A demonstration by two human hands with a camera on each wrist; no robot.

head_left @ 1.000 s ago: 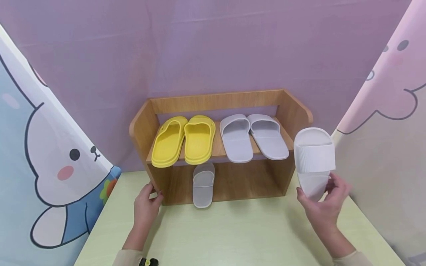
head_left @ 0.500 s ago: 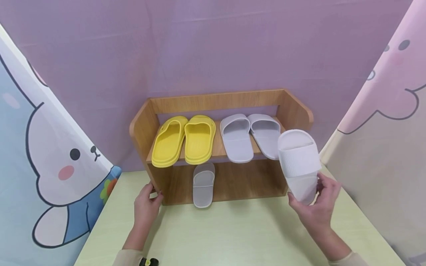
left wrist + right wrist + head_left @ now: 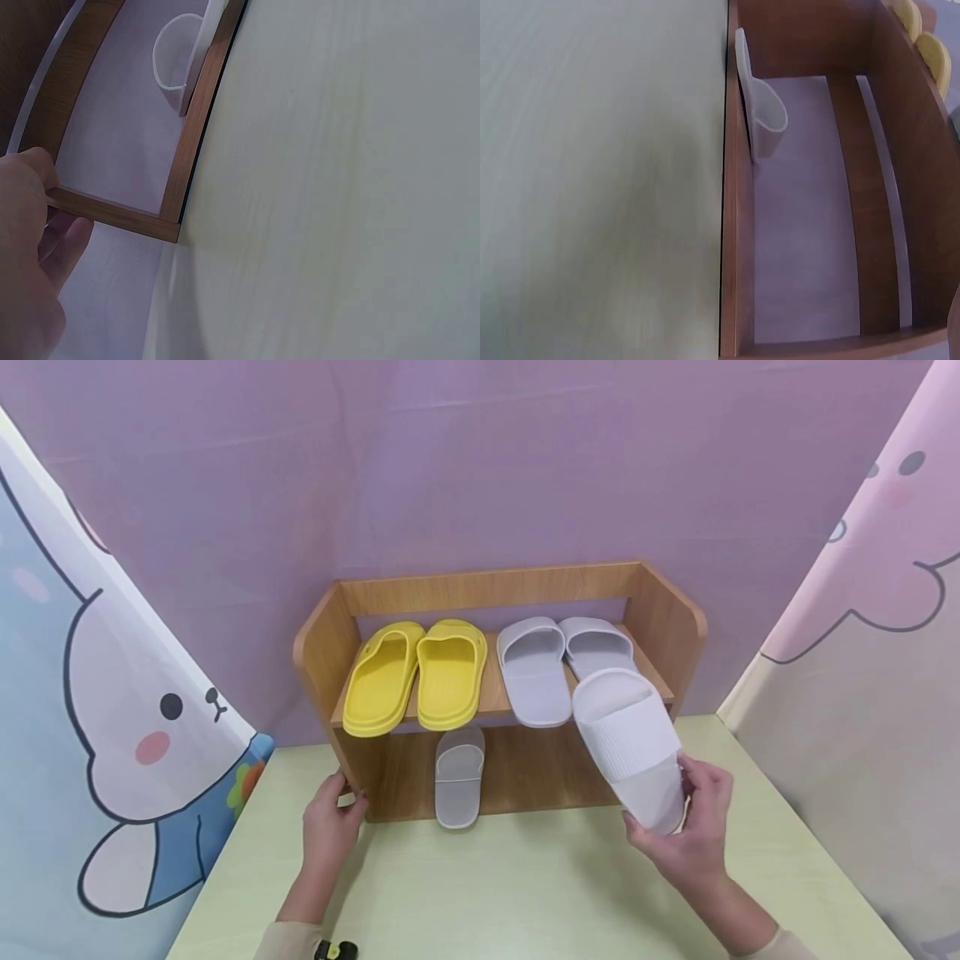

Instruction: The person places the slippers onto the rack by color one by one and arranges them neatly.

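A white slipper [image 3: 637, 747] with a ribbed strap is held up in my right hand [image 3: 693, 839], thumb on one edge and fingers on the other. It tilts to the left and overlaps the right part of the wooden shoe rack [image 3: 487, 591]. My left hand [image 3: 330, 822] pinches the front edge of the rack's left side panel; the left wrist view shows its thumb and fingers [image 3: 69, 251] on both faces of that panel. On the lower shelf lies a single grey slipper [image 3: 459, 781], also visible in the right wrist view.
The upper shelf bears a pair of yellow clogs [image 3: 450, 681] on the left and a pair of pale grey slippers [image 3: 534, 681] on the right, one partly hidden. The rack stands on a pale table [image 3: 487, 893] against a purple cloth backdrop [image 3: 480, 460].
My right hand has carried the white slipper leftward and slightly down, from beside the rack to in front of its right part, tilting it further left. My left hand has stayed on the panel.
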